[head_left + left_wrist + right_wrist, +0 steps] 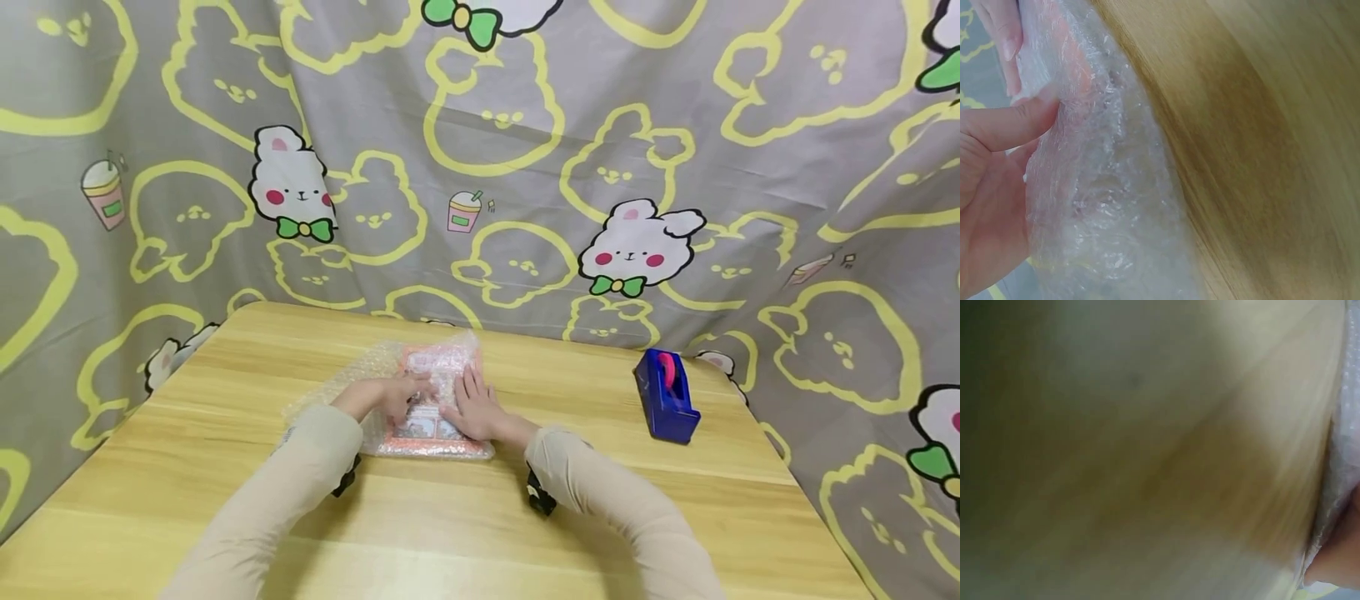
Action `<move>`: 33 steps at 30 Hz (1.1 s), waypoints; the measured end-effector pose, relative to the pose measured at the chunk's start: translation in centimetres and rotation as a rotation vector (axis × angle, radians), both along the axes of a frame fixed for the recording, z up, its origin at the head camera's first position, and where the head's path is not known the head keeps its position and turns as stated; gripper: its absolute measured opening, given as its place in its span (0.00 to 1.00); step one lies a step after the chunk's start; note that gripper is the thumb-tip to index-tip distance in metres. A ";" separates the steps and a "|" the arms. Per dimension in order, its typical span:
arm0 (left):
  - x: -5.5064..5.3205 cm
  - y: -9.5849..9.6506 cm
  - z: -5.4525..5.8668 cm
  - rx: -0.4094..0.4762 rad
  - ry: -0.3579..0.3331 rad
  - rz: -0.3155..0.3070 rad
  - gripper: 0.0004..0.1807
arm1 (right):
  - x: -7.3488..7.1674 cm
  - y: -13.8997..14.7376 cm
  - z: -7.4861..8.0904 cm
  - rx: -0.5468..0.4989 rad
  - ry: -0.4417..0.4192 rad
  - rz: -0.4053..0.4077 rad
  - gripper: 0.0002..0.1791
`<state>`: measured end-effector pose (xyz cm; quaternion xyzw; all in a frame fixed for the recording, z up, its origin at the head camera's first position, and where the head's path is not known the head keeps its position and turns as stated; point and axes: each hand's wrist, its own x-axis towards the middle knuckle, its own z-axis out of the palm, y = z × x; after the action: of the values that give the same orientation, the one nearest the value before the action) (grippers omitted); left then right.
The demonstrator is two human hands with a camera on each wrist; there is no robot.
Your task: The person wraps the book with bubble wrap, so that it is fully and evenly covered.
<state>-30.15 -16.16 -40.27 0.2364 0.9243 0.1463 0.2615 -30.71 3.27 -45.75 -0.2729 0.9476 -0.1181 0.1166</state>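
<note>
A flat item with an orange border and pictures [423,427] lies on the table, covered by clear bubble wrap [345,375]. My left hand [397,396] is over its left half, fingers bent, and pinches a piece of the bubble wrap [1116,206]. From the left wrist, the thumb [1019,125] shows on the wrap, while the fingertips are mostly hidden. With fingers spread and straight, my right hand [478,407] rests on the right half of the wrapped item. Only a sliver of that hand [1338,556] and of the wrap shows in the blurred right wrist view.
A blue tape dispenser [667,396] with a pink core stands at the right of the wooden table [420,533]. Behind and beside the table hangs a grey curtain [525,200] with cartoon animals. Loose wrap spreads left of the item.
</note>
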 end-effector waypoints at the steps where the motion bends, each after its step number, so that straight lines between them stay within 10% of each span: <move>1: 0.0 0.0 0.0 0.001 0.002 0.002 0.43 | 0.0 0.1 0.0 0.009 0.001 0.008 0.43; 16: -0.1 0.0 -0.5 0.036 -0.033 0.025 0.46 | -0.5 0.3 0.2 0.196 0.074 0.161 0.53; 33: -0.6 -0.4 -0.4 0.047 -0.014 -0.091 0.45 | -0.5 0.0 1.5 0.251 0.046 0.135 0.53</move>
<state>-30.72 -16.55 -40.62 0.2833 0.9070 0.1577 0.2688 -31.17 3.30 -44.28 -0.3218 0.9369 0.0159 0.1358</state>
